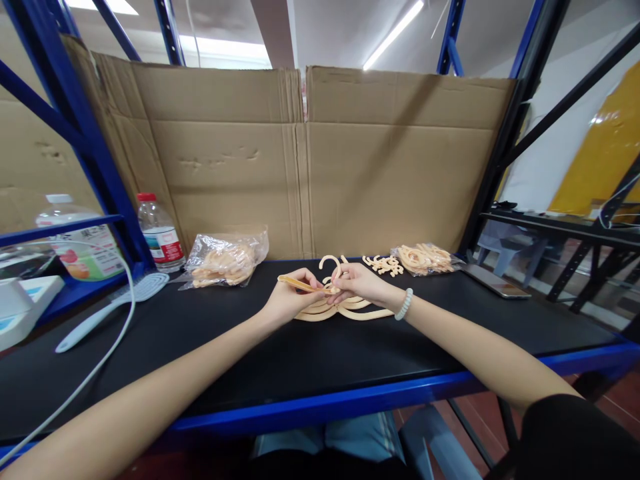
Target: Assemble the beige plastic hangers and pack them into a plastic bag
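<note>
My left hand (293, 297) is closed around a peach-coloured clothes hanger arm (299, 284), a slim piece that points out to the left past the fingers. At the inner end of this arm, the fingertips of my right hand (357, 283) are pinched together, and they partly hide the joint there. A curved hanger hook (330, 259) rises just behind the fingers; whether it belongs to the held piece I cannot tell. Under both hands, several peach-coloured hangers (367, 314) lie on the black tabletop (310, 360).
Loose small hooks (384, 265) and a plastic bag of hanger parts (425, 258) lie back right, near a phone (495, 281). Another bag (225, 260) is back left, by a red-capped bottle (160, 233). A hairbrush (115, 308) and white cable (113, 350) lie left. Cardboard (225, 167) walls the back.
</note>
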`<state>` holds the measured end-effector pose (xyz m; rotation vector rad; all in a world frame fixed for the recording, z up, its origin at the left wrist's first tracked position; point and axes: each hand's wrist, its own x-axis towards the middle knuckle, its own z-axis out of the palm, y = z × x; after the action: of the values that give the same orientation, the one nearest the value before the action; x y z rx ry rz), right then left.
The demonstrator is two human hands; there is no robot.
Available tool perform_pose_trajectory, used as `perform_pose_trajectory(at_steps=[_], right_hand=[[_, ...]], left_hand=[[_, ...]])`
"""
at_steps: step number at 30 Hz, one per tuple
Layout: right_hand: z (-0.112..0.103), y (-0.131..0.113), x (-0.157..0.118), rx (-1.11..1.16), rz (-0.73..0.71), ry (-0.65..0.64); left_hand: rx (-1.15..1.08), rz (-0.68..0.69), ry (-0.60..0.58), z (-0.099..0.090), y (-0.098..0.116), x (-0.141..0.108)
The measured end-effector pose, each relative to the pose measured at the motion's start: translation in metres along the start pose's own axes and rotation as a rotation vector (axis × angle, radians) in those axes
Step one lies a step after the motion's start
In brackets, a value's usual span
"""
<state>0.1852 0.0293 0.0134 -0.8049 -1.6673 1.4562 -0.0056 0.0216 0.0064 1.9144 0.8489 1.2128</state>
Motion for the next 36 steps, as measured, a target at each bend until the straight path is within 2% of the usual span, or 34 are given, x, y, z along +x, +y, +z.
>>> perform_pose_trajectory(at_steps=[11, 21, 36], right_hand=[[-0.004, 0.002, -0.002, 0.098, 0.122, -0.083], [-0.003, 0.003, -0.002, 0.093, 0.118, -0.121], [0.013, 0.004, -0.005, -0.056, -0.024, 0.057]], left_hand=[[0.038, 0.016, -0.08, 0.0, -0.003, -0.002], [0.066, 0.011, -0.087, -0.001, -0.002, -0.003], [-0.02, -0.047, -0.073, 0.0, 0.003, -0.005]])
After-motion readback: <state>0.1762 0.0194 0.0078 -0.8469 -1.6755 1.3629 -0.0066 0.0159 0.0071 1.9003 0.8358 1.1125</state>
